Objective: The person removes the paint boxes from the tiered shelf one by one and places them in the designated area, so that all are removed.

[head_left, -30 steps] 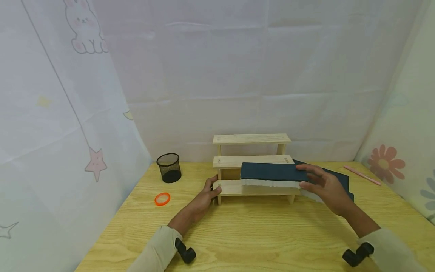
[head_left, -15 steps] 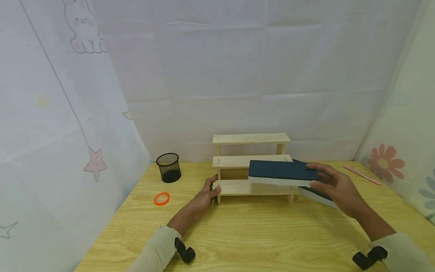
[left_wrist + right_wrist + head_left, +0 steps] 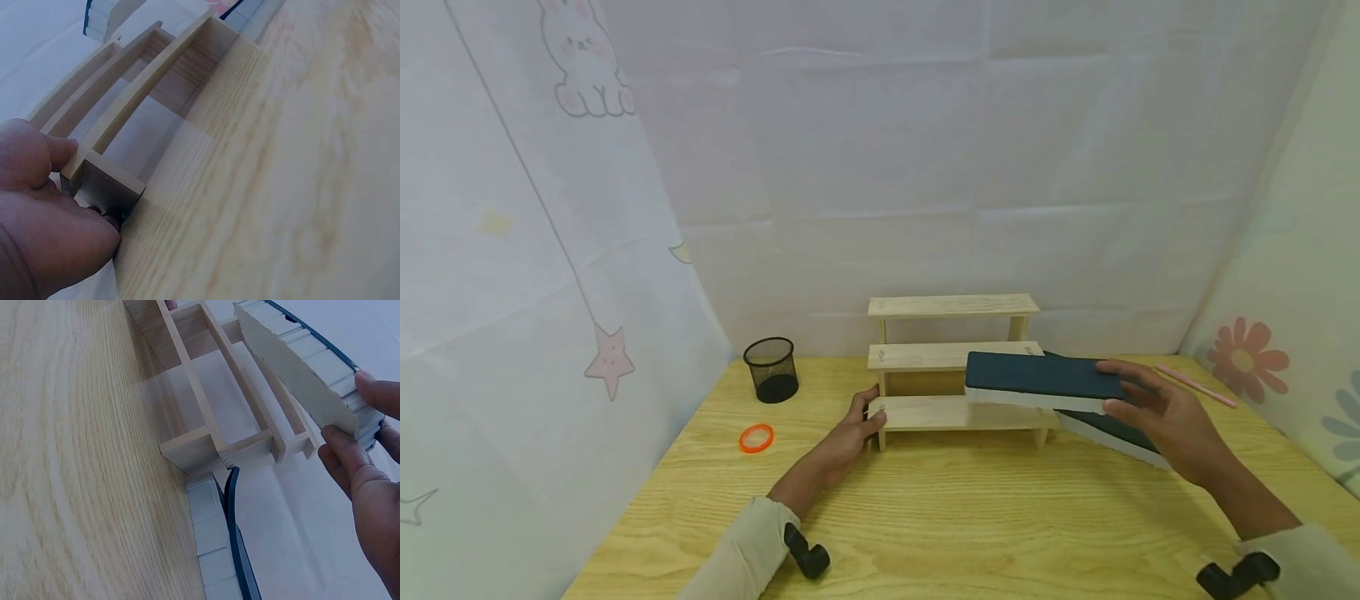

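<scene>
A pale wooden three-tier stand (image 3: 958,357) stands on the table. My left hand (image 3: 848,440) grips the left end of its lowest shelf, with the thumb on top; the left wrist view shows that thumb (image 3: 62,153) on the wood, other fingertips partly hidden. My right hand (image 3: 1176,425) pinches one end of a long block with a dark blue top and white sides (image 3: 1041,375). It hangs over the right part of the stand. Seen in the right wrist view, the block's white ribbed side (image 3: 319,359) is held between thumb and fingers, off the shelves.
Other dark-topped, white-sided pieces (image 3: 1108,432) lie at the stand's right end, partly covered by my right hand and the held block. A black mesh cup (image 3: 772,371) and an orange ring (image 3: 756,437) are at left. A pink stick (image 3: 1197,386) lies far right.
My right hand has moved to the right with the long block, baring more of the lower shelves. My left hand stays on the stand.
</scene>
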`<state>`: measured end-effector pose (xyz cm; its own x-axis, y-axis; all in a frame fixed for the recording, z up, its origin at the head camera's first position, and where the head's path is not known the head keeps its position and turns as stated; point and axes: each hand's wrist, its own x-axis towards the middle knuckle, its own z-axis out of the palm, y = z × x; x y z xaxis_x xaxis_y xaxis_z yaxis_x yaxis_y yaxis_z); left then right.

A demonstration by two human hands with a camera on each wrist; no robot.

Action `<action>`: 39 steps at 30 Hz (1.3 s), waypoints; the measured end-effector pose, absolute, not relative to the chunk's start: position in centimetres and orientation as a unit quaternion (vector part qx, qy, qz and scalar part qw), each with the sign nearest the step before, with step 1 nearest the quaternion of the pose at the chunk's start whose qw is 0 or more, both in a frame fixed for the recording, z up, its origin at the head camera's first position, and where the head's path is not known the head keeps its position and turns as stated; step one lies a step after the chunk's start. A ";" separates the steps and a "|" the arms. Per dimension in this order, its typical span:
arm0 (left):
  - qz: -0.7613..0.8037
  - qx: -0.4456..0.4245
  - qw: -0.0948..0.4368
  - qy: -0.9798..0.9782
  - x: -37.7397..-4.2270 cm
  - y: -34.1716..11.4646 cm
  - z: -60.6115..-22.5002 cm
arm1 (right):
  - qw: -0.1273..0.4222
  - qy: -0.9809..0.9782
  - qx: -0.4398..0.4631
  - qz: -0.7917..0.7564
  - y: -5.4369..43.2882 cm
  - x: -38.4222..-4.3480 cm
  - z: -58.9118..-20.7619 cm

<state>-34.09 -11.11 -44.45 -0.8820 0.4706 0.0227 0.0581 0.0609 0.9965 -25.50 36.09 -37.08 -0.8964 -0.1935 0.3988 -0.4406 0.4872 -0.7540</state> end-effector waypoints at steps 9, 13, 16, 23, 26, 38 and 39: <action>0.662 0.190 0.153 0.709 -34.0 -11.0 -44.4 | 0.150 -0.826 0.216 0.498 37.1 -25.2 -37.1; 0.662 0.190 0.155 0.709 -34.1 -11.1 -44.4 | 0.148 -0.825 0.213 0.502 37.5 -24.8 -37.1; 0.660 0.188 0.155 0.710 -34.1 -11.1 -44.4 | 0.149 -0.830 0.209 0.496 37.9 -24.4 -37.2; 0.663 0.190 0.153 0.708 -34.1 -11.1 -44.5 | 0.168 -0.842 0.193 0.474 38.5 -23.7 -37.3; 0.664 0.194 0.152 0.706 -34.2 -11.0 -44.6 | 0.178 -0.841 0.196 0.472 38.7 -23.5 -37.3; 0.665 0.188 0.152 0.707 -34.2 -11.1 -44.7 | 0.167 -0.849 0.166 0.472 39.7 -22.3 -37.5; 0.665 0.188 0.152 0.707 -34.2 -11.0 -44.7 | 0.170 -0.848 0.168 0.472 39.8 -22.2 -37.5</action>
